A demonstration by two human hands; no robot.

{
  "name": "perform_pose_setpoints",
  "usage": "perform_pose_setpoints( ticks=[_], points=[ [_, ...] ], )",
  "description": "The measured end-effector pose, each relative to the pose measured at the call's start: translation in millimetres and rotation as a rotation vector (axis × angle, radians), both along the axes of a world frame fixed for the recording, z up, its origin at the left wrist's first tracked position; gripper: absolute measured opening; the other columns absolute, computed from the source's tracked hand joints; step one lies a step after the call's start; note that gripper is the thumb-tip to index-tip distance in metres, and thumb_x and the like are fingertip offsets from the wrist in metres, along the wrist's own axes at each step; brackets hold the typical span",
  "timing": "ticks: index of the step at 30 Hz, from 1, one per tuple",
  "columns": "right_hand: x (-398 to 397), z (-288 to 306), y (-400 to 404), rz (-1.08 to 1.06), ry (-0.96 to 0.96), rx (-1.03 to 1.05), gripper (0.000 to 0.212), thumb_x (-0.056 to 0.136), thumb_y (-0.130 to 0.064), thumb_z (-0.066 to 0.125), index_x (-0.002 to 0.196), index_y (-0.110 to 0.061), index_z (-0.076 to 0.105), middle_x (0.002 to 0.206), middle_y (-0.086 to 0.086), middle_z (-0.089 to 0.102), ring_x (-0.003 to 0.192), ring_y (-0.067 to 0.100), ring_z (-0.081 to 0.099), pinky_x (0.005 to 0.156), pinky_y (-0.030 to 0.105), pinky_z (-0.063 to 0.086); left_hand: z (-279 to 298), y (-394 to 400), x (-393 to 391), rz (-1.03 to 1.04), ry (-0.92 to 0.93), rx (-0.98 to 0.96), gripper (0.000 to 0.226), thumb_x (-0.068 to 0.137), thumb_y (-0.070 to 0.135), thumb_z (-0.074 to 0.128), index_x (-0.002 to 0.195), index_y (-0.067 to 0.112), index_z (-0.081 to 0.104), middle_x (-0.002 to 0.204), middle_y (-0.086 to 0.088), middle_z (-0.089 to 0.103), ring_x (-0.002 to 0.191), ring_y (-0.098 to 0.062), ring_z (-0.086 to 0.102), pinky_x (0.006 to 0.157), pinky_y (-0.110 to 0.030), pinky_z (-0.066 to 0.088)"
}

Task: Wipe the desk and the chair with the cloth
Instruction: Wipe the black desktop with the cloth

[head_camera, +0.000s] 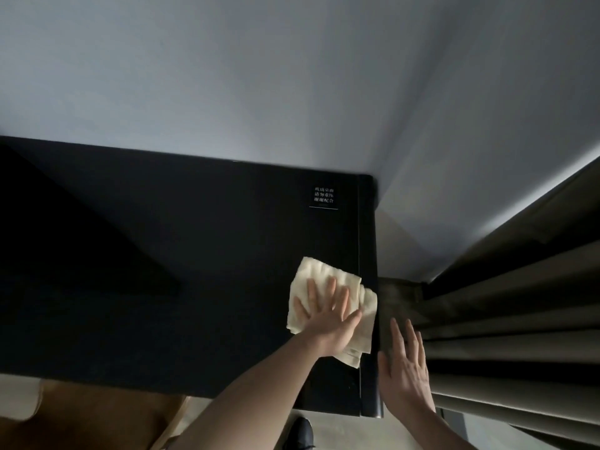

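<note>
A cream cloth [316, 274] lies crumpled on the black desk [194, 254], close to its right edge. My left hand [324, 319] presses flat on the cloth, fingers spread, palm down. My right hand [406, 368] hovers just off the desk's right edge, fingers apart and holding nothing. Part of a brown chair [97, 417] shows below the desk's front edge at the lower left.
A small white-lettered label [323, 197] sits at the desk's far right corner. Dark pleated curtains [503, 336] hang right of the desk, near my right hand. A pale wall [292, 76] runs behind the desk. A dark shoe [302, 433] stands on the floor.
</note>
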State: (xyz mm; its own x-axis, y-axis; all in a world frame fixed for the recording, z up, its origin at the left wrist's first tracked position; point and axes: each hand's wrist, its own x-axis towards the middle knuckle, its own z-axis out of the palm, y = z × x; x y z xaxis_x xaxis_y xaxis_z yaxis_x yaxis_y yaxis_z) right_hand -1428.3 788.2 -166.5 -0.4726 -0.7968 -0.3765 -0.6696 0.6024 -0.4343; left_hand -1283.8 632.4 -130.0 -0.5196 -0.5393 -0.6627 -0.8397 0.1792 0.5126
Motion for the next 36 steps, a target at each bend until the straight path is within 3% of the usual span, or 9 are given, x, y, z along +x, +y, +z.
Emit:
perform_pose_setpoints(
  ticks=[2,5,8,10,14,20,28,33,36],
  points=[
    [4.8,7.7,-12.6,0.007,-0.022,-0.017,0.073,0.109,-0.034,0.045,0.17,-0.038,0.005,0.178,-0.006,-0.009,0.163,0.02,-0.013,0.133,0.051,0.008,7.2,-3.1,11.7,0.062,0.113,0.031,0.067,0.112,0.057,0.019,0.165,0.038,-0.016,0.16,0.021,-0.04,0.146,-0.021,-0.047,0.121,-0.057,-0.028],
    [20.8,16.1,-43.1,0.088,-0.024,-0.067,0.078,0.107,-0.05,0.045,0.169,-0.042,-0.003,0.177,-0.009,-0.014,0.163,0.021,-0.016,0.133,0.049,0.005,14.8,-14.6,59.5,0.299,0.363,-0.044,0.062,0.112,0.044,0.037,0.168,0.041,0.01,0.173,0.023,-0.007,0.162,-0.01,-0.01,0.132,-0.051,-0.001],
    [43.9,17.9,-78.2,0.15,-0.002,-0.041,0.086,0.104,-0.062,0.046,0.168,-0.043,-0.007,0.176,-0.01,-0.017,0.162,0.02,-0.02,0.131,0.053,0.006,13.7,-33.5,138.5,0.34,0.255,-0.227,0.069,0.107,0.035,0.053,0.167,0.039,0.018,0.175,0.019,0.005,0.162,-0.011,0.003,0.132,-0.045,0.012],
    [62.0,17.4,-98.7,0.184,0.039,0.066,0.086,0.1,-0.073,0.039,0.167,-0.045,-0.008,0.175,-0.006,-0.021,0.159,0.025,-0.026,0.129,0.061,0.007,13.5,-47.9,204.4,0.327,0.066,-0.315,0.075,0.105,0.038,0.058,0.167,0.036,0.016,0.176,0.013,0.003,0.162,-0.016,0.004,0.132,-0.042,0.014],
    [102.4,17.8,-126.5,0.128,0.024,0.256,0.085,0.096,-0.084,0.029,0.16,-0.056,-0.018,0.168,-0.009,-0.039,0.15,0.037,-0.044,0.124,0.07,-0.009,12.0,-65.3,343.5,0.404,-0.258,-0.342,0.09,0.1,0.055,0.062,0.169,0.032,0.009,0.177,0.004,-0.005,0.163,-0.028,0.0,0.131,-0.049,0.019],
    [180.4,17.4,-162.3,0.094,0.064,0.344,0.087,0.097,-0.082,0.028,0.163,-0.051,-0.02,0.167,-0.003,-0.042,0.145,0.044,-0.049,0.124,0.073,-0.004,-1.9,-67.7,494.1,0.541,-0.482,-0.191,0.123,0.081,0.076,0.072,0.168,0.037,-0.006,0.175,0.002,-0.017,0.161,-0.04,-0.005,0.128,-0.061,0.02],
    [347.3,16.1,-218.9,0.319,0.178,0.317,0.097,0.09,-0.089,0.029,0.15,-0.048,-0.036,0.166,0.0,-0.044,0.143,0.046,-0.051,0.122,0.073,-0.009,-6.4,-82.9,531.1,0.453,-0.472,-0.168,0.146,0.067,0.08,0.08,0.158,0.047,-0.029,0.168,0.006,-0.038,0.158,-0.046,-0.021,0.123,-0.074,0.012],
    [323.6,16.9,-202.8,0.41,0.202,0.271,0.089,0.096,-0.084,0.028,0.162,-0.05,-0.02,0.172,-0.004,-0.032,0.156,0.041,-0.031,0.126,0.069,0.01,-3.0,-102.6,535.1,0.416,-0.505,-0.135,0.157,0.06,0.079,0.086,0.156,0.046,-0.034,0.165,0.002,-0.043,0.155,-0.052,-0.022,0.118,-0.08,0.017],
    [283.7,21.6,-172.4,0.32,0.194,0.313,0.087,0.095,-0.084,0.022,0.163,-0.049,-0.019,0.172,-0.008,-0.032,0.159,0.037,-0.028,0.126,0.071,0.01,-3.1,-103.1,537.3,0.405,-0.511,-0.145,0.156,0.06,0.077,0.086,0.158,0.045,-0.03,0.167,0.001,-0.041,0.156,-0.053,-0.019,0.118,-0.078,0.021]
  ],
)
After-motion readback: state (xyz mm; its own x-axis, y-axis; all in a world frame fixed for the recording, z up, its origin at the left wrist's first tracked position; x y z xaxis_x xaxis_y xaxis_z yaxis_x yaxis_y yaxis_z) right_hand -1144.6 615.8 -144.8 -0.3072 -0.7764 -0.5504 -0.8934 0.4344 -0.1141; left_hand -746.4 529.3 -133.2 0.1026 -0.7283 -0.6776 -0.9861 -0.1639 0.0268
